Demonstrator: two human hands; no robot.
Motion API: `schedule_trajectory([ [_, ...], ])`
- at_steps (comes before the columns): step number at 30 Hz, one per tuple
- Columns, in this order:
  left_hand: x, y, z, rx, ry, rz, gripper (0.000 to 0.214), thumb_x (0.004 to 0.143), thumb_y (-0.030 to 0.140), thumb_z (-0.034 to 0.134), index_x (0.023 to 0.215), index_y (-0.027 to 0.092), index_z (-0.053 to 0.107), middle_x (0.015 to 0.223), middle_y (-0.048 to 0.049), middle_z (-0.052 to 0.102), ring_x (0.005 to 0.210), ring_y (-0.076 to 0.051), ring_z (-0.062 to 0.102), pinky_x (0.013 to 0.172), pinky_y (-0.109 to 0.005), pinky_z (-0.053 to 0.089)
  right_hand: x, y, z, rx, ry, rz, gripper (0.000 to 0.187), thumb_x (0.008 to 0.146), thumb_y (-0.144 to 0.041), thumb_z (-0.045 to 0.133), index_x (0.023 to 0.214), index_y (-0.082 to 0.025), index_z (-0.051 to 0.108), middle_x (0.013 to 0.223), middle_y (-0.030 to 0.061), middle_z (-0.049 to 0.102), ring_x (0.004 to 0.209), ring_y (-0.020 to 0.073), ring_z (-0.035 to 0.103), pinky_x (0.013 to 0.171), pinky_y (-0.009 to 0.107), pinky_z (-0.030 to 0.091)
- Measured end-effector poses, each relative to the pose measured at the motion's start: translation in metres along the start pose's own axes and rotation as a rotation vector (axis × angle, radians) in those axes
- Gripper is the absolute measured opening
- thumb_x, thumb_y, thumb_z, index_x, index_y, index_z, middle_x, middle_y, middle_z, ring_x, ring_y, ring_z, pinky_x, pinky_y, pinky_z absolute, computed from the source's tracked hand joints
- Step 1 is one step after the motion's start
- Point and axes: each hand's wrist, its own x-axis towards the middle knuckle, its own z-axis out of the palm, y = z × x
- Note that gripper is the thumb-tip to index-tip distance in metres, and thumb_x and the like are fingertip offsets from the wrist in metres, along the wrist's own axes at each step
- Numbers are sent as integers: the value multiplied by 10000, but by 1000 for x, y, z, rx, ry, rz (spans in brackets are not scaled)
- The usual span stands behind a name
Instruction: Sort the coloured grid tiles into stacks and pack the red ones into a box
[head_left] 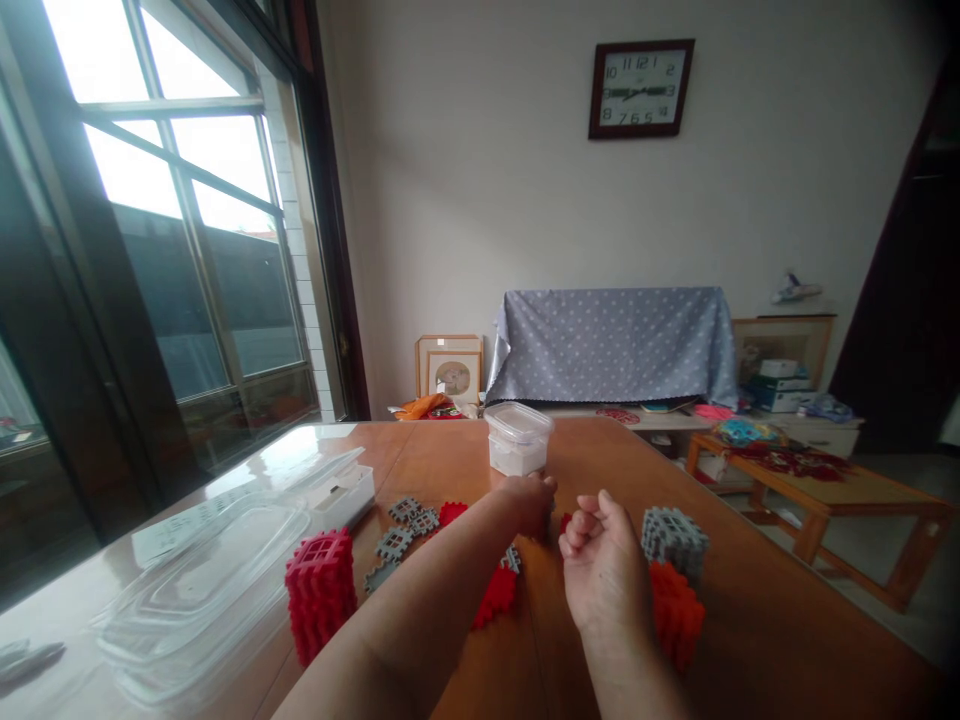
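My left hand (534, 502) reaches forward over the table, its fingers curled down. What they hold, if anything, is hidden behind the hand. To its right, my right hand (604, 555) is turned palm side up with loosely curled fingers and nothing visible in them. A small red piece (566, 522) shows just beside its fingers. Under and beside my left forearm lie flat grey interlocking tiles (395, 543) and red tiles (496, 597). Right of my right hand stand a stack of grey tiles (675, 540) and an orange stack (677, 612), partly covered by the wrist.
A red tile stack (321, 590) stands left of my forearm. Clear plastic containers (202, 590) and a white box (352, 497) line the table's left side. A lidded clear tub (517, 440) stands beyond my left hand. A low wooden bench (817, 490) is off to the right.
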Motion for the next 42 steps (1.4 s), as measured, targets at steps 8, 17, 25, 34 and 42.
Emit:
schedule_trajectory([
  [8,3,-5,0,-13,10,-42,982,440,348,942,1324,218,536,1248,-199,628,1059,-396,643,872,-457,527,1,1,-1,14,-2,36,258,827,-425,695,797,-181,617,550,-71,463,484,73,388,430,191,312],
  [17,1,-4,-1,-58,33,-10,1085,417,324,954,1390,206,490,1362,-246,574,1111,-439,623,883,-498,517,2,1,1,16,22,32,253,828,-411,696,783,-174,618,551,-70,455,483,68,382,427,185,300],
  [25,-7,0,-7,-85,34,-27,1027,522,424,885,1433,240,448,1385,-208,559,1142,-408,620,910,-486,525,3,2,0,1,18,3,256,825,-423,693,795,-180,618,547,-78,437,479,70,368,434,190,297],
  [34,-18,-8,-15,-136,41,-11,1103,536,490,824,1493,191,364,1450,-192,489,1290,-406,528,1056,-494,468,3,5,0,-71,11,-73,298,842,-479,655,809,-184,628,545,-70,457,484,79,380,447,203,304],
  [42,-54,-15,-25,-490,238,-85,1014,585,374,802,1483,196,366,1555,-168,404,1435,-377,375,1163,-460,347,-1,11,2,-175,-13,-118,366,868,-539,605,832,-178,652,569,-56,515,490,88,422,456,214,331],
])
